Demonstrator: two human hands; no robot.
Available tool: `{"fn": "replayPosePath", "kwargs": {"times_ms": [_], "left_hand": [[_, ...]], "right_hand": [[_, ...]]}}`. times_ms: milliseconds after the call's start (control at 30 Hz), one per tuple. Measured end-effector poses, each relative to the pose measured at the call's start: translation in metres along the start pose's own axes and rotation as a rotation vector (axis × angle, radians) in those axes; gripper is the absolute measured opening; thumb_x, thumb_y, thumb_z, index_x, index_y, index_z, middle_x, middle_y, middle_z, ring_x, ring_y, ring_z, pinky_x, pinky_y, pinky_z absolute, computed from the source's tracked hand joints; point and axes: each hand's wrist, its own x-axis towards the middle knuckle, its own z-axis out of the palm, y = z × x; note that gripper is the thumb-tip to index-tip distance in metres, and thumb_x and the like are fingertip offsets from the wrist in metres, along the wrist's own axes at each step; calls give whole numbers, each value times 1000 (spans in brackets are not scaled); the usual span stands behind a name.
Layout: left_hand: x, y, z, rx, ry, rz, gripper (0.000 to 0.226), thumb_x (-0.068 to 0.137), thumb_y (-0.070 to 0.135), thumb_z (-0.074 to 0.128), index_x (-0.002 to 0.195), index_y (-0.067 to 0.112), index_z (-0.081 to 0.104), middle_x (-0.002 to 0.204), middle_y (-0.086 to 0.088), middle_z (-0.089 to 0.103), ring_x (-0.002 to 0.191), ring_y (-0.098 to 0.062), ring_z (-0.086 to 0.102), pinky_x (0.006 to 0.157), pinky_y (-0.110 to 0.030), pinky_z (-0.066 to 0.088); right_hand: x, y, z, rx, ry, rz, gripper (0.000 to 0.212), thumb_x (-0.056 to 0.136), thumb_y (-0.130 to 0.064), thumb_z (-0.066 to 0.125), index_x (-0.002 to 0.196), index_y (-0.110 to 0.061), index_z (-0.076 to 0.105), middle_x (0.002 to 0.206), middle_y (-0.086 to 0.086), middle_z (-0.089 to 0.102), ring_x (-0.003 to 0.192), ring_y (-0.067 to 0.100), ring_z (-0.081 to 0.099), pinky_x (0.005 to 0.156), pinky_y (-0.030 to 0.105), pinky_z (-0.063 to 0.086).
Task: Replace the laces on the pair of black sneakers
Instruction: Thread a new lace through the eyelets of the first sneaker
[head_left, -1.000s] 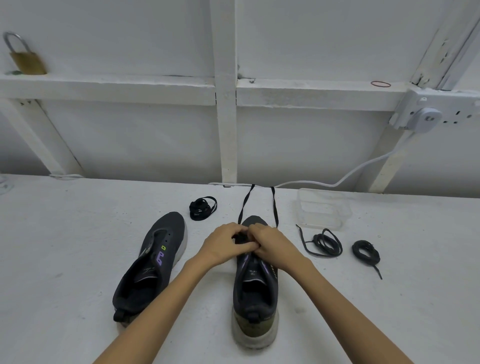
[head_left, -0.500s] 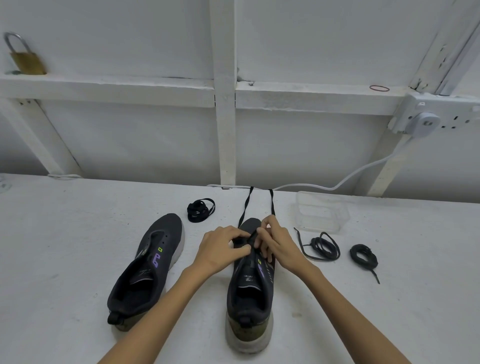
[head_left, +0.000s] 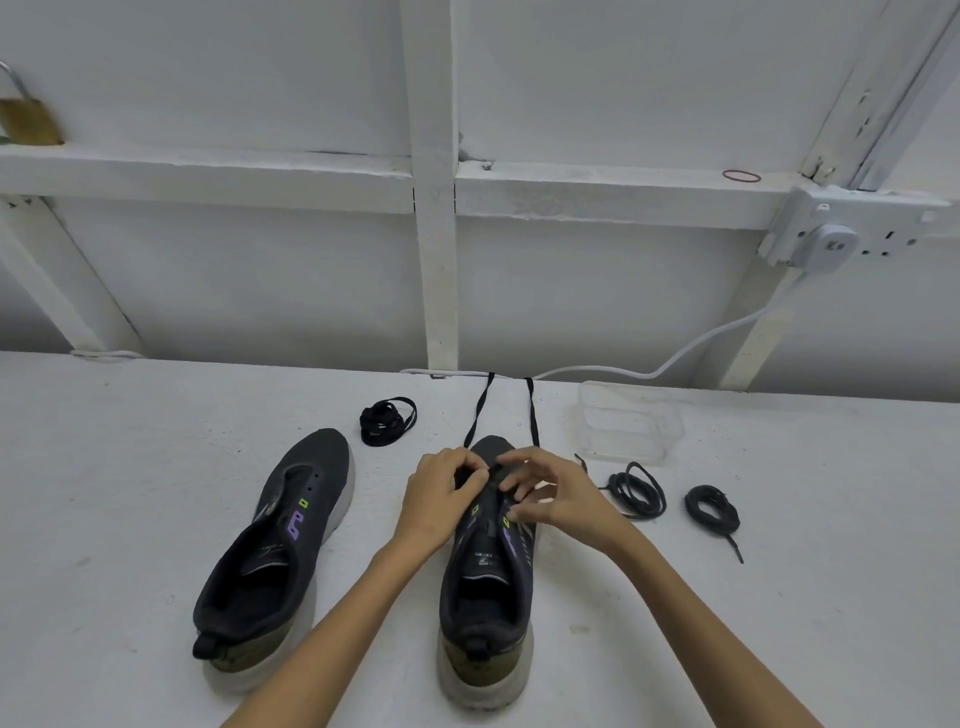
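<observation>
A second ago both hands sat knuckle to knuckle over the front of the shoe (head_left: 485, 597). Now they have drawn a little apart. The right hand (head_left: 561, 499) has fanned its outer fingers, and only its thumb and forefinger pinch the lace (head_left: 478, 410) at the lowest eyelets. The left hand (head_left: 441, 499) stays curled, its fingertips nipping the same lace from the other side. Exactly where the lace sits between the tips is hidden by the fingers. The shoe has not moved: it stands toe away, heel toward the person, and the two lace ends still run straight out from under the hands to the table's far edge.

The other shoe (head_left: 280, 545) lies unlaced to the left, angled, well apart from the hands. Beyond it, near the first shoe's toe, is a coiled lace (head_left: 387, 421). To the right lie a loose coil (head_left: 636, 488) and, further out, a tight coil (head_left: 711, 509) with one end trailing. A clear box (head_left: 631, 426) sits just behind the loose coil. Both forearms cross the near half of the table, and the left one covers part of the shoe's side.

The table (head_left: 104, 467) is rough white, set against a white wall with a post (head_left: 439, 260) and a ledge. A padlock (head_left: 28, 122) and a rubber band (head_left: 741, 176) rest on the ledge, and a cable (head_left: 701, 343) runs from a plug (head_left: 831, 247) down to the table
</observation>
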Motion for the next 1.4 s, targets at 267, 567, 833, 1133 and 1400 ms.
{"fn": "replayPosePath", "kwargs": {"times_ms": [267, 567, 833, 1133, 1400], "left_hand": [[-11, 0, 12, -156, 112, -37, 18, 94, 18, 61, 87, 35, 59, 95, 13, 65, 104, -17, 56, 89, -33, 47], [-13, 1, 15, -177, 132, -80, 7, 96, 19, 58, 97, 24, 61, 102, 10, 62, 110, -15, 52, 94, -35, 45], [-14, 1, 15, -160, 125, -56, 6, 96, 19, 57, 98, 22, 62, 103, 6, 63, 109, -15, 53, 92, -29, 45], [-14, 2, 11, -70, 139, 30, 10, 92, 19, 62, 100, 25, 61, 106, 13, 62, 106, -6, 51, 93, -23, 42], [2, 16, 2, -324, -110, 25, 38, 78, 10, 78, 108, 29, 63, 103, 16, 70, 95, 5, 65, 86, -14, 48]], "right_hand": [[8, -5, 11, -71, 134, -53, 38, 79, 3, 70, 107, -24, 67, 84, 1, 71, 72, 8, 62, 67, 23, 52], [13, -11, 18, -129, 159, -47, 63, 74, -5, 80, 127, -23, 53, 84, 1, 71, 66, 7, 60, 66, 14, 47], [20, -16, 22, 190, 287, 111, 36, 85, 8, 67, 118, -4, 65, 75, 8, 61, 57, 6, 57, 55, 20, 50], [16, -16, 25, 383, 321, 228, 14, 89, 5, 63, 99, 0, 72, 72, 4, 63, 62, 9, 55, 55, 16, 46], [15, -22, 27, 264, 350, 176, 10, 88, 2, 65, 92, -2, 73, 71, 1, 70, 56, 4, 57, 52, 14, 42]]}}
